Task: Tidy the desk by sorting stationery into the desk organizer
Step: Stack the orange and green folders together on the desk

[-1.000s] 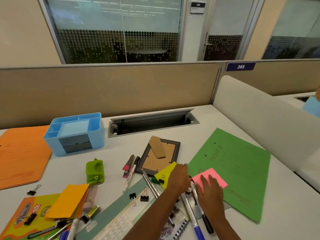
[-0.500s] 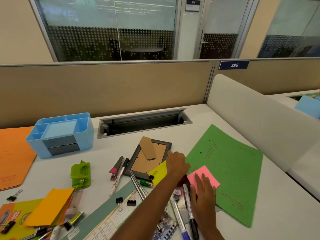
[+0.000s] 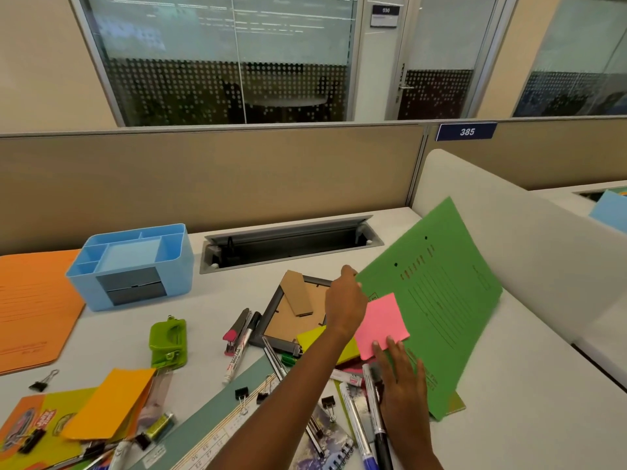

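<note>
The organizer [image 3: 179, 262] stands left of the cable hatch [image 3: 288, 244], with the picture frame [image 3: 281, 322] before the hatch.

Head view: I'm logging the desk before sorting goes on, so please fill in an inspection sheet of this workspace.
Surface: white desk, mostly covered at the front.
Job's things: blue plastic desk organizer, nothing visible inside; marker pens and black binder clips loose on the desk.
Clutter: green hole punch, face-down picture frame, orange card folder.
Hands: left hand grips the edge of the green card folder, holding it tilted up; right hand touches the pink sticky-note pad with straight fingers.
Cables: nothing seen; open grey cable hatch too dark to tell.
Surroundings: beige partition, glass wall behind, sign 385.
</note>
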A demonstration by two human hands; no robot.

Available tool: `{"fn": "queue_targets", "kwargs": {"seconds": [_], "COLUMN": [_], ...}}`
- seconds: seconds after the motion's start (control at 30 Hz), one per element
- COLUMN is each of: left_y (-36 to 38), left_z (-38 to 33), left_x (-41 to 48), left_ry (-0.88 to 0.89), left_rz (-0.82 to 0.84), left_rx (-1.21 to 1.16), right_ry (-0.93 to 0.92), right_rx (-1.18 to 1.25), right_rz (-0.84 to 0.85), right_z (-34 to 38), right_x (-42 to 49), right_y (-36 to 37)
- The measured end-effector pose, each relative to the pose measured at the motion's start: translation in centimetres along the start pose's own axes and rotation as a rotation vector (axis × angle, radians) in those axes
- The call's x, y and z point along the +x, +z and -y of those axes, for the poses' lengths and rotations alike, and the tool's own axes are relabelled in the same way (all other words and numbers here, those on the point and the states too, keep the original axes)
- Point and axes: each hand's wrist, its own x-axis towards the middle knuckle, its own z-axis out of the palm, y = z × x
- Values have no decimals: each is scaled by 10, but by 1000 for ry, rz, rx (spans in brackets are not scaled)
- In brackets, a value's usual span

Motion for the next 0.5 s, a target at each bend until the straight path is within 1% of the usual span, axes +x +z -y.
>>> {"fn": "queue_targets", "kwargs": {"seconds": [0.07, 0.17, 0.27, 0.33, 0.43, 0.5], "left_y": [-10, -25, -39, -46, -57, -64], "left_z": [3, 9, 13, 14, 18, 21], "left_x": [-5, -12, -21, -25, -28, -29], "left_ry": [22, 68, 117, 145, 167, 179], "left_rz": [-66, -188, -310, -357, -435, -488], "left_rx": [-40, -105, -143, -161, -155, -149], "right_ry": [0, 29, 86, 128, 147, 154], "right_rx": [-27, -18, 78, 158, 199, 227], "right_rz": [-32, -27, 8, 67, 160, 175], "right_z": [-1, -3, 1, 5, 4, 2], "right_x": [0, -1, -1, 0, 1, 1], "right_y": [2, 6, -1, -6, -7, -4]}}
